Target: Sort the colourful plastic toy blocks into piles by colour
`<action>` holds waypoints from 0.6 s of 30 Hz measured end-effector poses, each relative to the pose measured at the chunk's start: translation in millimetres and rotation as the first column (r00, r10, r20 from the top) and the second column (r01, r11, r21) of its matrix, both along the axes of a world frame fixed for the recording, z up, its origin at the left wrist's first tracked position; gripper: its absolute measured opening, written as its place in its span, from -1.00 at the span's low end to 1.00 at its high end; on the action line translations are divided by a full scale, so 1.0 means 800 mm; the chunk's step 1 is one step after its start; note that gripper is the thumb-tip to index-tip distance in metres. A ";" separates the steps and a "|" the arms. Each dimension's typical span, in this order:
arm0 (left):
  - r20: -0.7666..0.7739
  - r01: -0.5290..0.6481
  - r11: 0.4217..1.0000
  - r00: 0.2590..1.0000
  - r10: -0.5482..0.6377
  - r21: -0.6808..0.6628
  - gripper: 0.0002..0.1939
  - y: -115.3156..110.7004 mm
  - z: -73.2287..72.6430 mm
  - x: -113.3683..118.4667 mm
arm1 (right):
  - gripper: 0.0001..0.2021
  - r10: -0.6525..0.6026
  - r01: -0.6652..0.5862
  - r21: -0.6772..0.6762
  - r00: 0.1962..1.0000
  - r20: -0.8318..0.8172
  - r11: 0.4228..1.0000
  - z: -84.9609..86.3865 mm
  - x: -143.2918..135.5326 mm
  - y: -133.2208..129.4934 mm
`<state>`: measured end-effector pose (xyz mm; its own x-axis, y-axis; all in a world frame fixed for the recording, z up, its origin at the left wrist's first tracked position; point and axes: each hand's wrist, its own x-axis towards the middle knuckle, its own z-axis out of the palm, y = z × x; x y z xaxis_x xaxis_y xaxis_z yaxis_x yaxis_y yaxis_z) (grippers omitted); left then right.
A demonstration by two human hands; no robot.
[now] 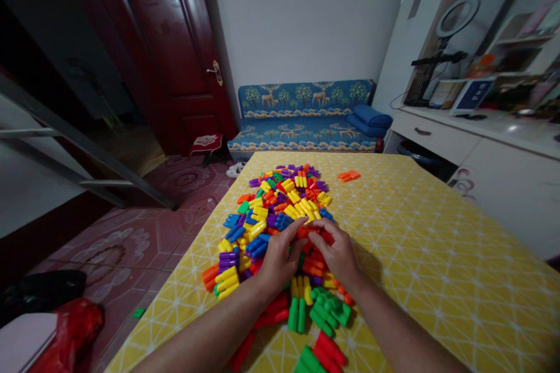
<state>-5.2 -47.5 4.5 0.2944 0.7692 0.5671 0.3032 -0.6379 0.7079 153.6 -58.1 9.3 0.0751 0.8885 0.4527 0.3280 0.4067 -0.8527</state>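
Bench: draped in a yellow cloth patterned with white lines (437,233), it fills the room before a blue deer-print sofa (301,128).
Heap: finger-shaped plastic blocks in six bright colours (258,227) sprawl along the bench's left side.
Hands: a person's bare left hand (280,259) and bare right hand (341,250) meet above the heap's near right part.
Green cluster: bright green plastic blocks (330,309) lie on the cloth, just left of the right forearm.
Stray: an orange ribbed plastic block (349,176) rests well apart, beyond the hands.
Red block: a glossy red plastic piece (308,232) sits between both hands, equally near each; its long axis is hidden.
Fingers: bent inward, thumbs and forefingers of both hands pinch the red block.
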 end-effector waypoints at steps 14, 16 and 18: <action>0.013 0.143 0.987 0.989 -0.145 0.080 -0.78 -0.020 0.061 -0.002 | -0.75 -0.461 0.537 -0.073 0.779 0.424 0.840 -0.054 0.129 0.054; 0.008 0.164 0.979 0.986 -0.166 0.117 -0.79 -0.037 0.107 -0.014 | -0.74 -0.462 0.540 -0.049 0.760 0.458 0.840 -0.058 0.127 0.055; 0.101 0.106 0.981 0.987 -0.124 0.162 -0.76 -0.054 0.151 -0.029 | -0.74 -0.460 0.538 -0.055 0.764 0.453 0.841 -0.057 0.123 0.055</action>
